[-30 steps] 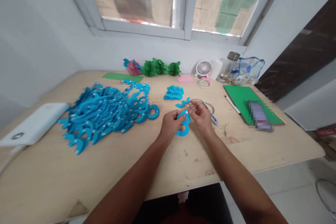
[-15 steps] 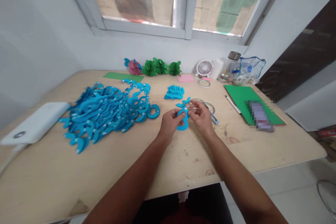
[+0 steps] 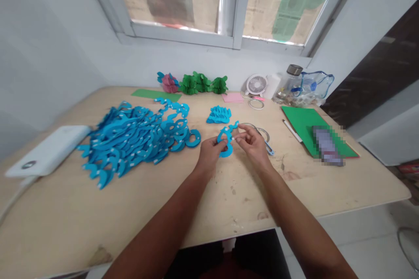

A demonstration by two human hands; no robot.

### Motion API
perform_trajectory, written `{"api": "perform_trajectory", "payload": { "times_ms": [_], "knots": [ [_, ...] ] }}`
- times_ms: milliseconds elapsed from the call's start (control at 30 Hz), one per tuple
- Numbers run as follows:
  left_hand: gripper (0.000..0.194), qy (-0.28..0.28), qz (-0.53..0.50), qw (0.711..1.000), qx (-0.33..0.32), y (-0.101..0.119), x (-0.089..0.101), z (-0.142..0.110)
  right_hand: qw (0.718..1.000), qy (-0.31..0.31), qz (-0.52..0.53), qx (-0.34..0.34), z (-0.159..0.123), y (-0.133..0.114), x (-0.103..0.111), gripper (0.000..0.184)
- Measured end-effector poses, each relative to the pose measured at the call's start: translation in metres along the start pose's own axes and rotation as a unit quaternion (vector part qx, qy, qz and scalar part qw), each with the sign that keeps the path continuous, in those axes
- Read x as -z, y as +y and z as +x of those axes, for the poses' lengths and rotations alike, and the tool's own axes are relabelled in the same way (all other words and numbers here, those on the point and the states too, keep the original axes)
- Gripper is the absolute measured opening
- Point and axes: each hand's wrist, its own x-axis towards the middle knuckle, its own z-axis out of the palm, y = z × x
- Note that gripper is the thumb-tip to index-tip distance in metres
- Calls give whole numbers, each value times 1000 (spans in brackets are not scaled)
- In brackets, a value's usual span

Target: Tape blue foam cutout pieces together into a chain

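The left hand (image 3: 209,152) is closed around a curved blue cut-out (image 3: 226,153), holding it just above the middle of the wooden table (image 3: 235,200). The right hand (image 3: 252,146) is just beside it, thumb and fingertips drawn into a narrow pinch; whether they hold anything is too small to tell. Near the right hand lie a thin wire loop (image 3: 250,127) and a blue-tipped tool (image 3: 269,150). A small stack of blue cut-outs (image 3: 218,115) sits ahead of the hands, and a large heap of blue cut-outs (image 3: 131,139) spreads left of them, beside a white pad (image 3: 49,150) on the left edge. A green sheet (image 3: 304,126) lies near the right edge, under a pixelated object (image 3: 327,146), while green paper folds (image 3: 201,83), a small white fan (image 3: 257,84) and a glass jar (image 3: 288,87) line the back edge
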Motion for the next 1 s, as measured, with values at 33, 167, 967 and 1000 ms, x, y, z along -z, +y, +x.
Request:
{"api": "perform_trajectory", "payload": {
  "times_ms": [33, 167, 967, 1000],
  "knots": [
    [16, 6, -5, 1000, -1, 0, 0, 0, 1000, -13, -1, -4, 0, 0, -1, 41],
    [19, 1, -27, 1000, 0, -2, 1, 3, 999, -30, -23, -7, -1, 3, -3, 39],
    [19, 32, -32, 999, -8, 3, -1, 1, 997, -43, -59, 13, -6, -3, -6, 42],
    [23, 27, -40, 999, -4, 2, -1, 1, 997, -39, -59, 15, -5, -3, -6, 42]
  ]
}}
